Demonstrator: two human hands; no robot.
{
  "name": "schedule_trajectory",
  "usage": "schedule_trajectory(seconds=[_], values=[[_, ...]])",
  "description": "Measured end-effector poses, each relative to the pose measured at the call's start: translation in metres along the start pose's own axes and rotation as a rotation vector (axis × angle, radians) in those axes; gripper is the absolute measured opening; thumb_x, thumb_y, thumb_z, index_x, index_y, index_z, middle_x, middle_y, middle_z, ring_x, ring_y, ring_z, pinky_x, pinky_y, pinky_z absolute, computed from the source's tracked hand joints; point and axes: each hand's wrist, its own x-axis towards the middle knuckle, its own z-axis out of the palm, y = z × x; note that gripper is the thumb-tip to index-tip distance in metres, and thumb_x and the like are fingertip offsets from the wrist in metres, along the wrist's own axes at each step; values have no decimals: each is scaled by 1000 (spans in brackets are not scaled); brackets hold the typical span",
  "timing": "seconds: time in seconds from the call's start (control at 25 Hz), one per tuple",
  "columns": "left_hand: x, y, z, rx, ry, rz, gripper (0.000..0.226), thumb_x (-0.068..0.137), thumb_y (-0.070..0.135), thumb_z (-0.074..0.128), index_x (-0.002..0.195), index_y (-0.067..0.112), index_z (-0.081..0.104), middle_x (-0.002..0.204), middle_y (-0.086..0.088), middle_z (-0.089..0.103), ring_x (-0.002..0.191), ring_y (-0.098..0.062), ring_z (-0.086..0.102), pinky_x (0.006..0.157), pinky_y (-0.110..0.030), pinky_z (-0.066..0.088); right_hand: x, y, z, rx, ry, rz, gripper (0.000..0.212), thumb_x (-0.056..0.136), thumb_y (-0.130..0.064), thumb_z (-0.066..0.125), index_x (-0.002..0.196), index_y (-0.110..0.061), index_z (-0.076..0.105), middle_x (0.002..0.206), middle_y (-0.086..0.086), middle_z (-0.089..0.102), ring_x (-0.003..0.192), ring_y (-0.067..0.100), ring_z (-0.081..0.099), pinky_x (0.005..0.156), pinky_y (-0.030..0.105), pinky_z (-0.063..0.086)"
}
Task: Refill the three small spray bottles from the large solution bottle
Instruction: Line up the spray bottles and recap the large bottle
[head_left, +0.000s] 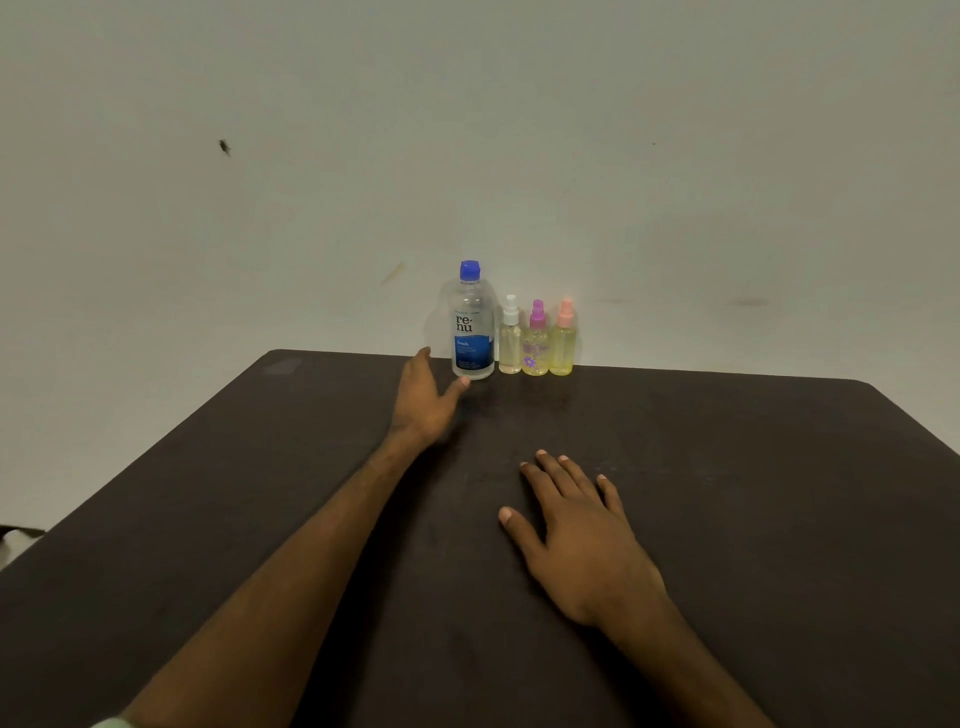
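Note:
A large clear solution bottle (471, 325) with a blue cap and blue label stands upright at the table's far edge. To its right stand three small spray bottles in a row: one with a white top (510, 338), one with a purple top (535, 340), one with a pink top (563, 339), all holding yellowish liquid. My left hand (423, 397) is stretched out just left of the large bottle's base, fingers spread, thumb tip close to the bottle's foot, holding nothing. My right hand (576, 530) lies flat, palm down, on the table nearer to me.
The dark brown table (753, 493) runs up to a pale wall (467, 130), and the bottles stand against that wall. The table's left edge slants toward me, with floor beyond it.

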Motion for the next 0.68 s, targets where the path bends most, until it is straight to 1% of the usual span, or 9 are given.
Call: schedule_trajectory(seconds=[0.08,0.2,0.28,0.4,0.48,0.6,0.68], values=[[-26,-4,-10,206,-132,40,85,96,40,61,157,7,13,163,-14,20,150,-27,23,120,-39,24,-1,0,0,-1,9,3,67,97,-63,22,156,-30,13,164,-9,3,150,9,-4,122,42,-3],[-71,-2,-23,528,-340,154,75,102,52,37,158,10,8,167,-9,10,153,-24,10,123,-41,10,-4,-1,1,-35,-18,6,68,98,-62,20,156,-28,10,165,-6,2,151,11,-3,122,43,-2],[-104,4,-31,637,-439,171,74,103,57,24,159,14,4,167,-4,0,154,-22,1,124,-43,2,-8,-3,-1,-63,-59,4,69,99,-61,17,157,-25,6,165,-5,-1,151,11,-5,122,42,-3],[-156,10,-38,692,-478,204,72,103,58,20,159,17,0,167,1,-5,154,-21,-4,123,-44,-2,-22,-10,-2,-78,-100,0,70,100,-60,15,157,-21,4,165,-4,-3,151,11,-5,122,42,-3],[-194,14,-45,696,-487,260,68,104,54,19,159,19,0,167,3,-5,154,-19,-4,123,-43,-2,-44,-20,-1,-75,-116,-18,70,100,-59,13,157,-19,4,165,-3,-3,151,11,-5,121,42,-2],[-238,16,-54,702,-463,327,63,106,48,18,159,19,1,167,4,-4,154,-16,-4,124,-40,-1,-83,-31,5,-73,-85,-30,66,102,-54,14,157,-18,5,165,-3,-1,151,11,-4,121,39,-2],[-263,19,-63,696,-475,341,64,106,48,19,159,19,0,167,4,-4,154,-16,-5,124,-39,-2,-107,-35,7,-65,-79,-13,65,103,-52,15,157,-17,5,165,-3,-1,151,11,-4,122,39,-1]])
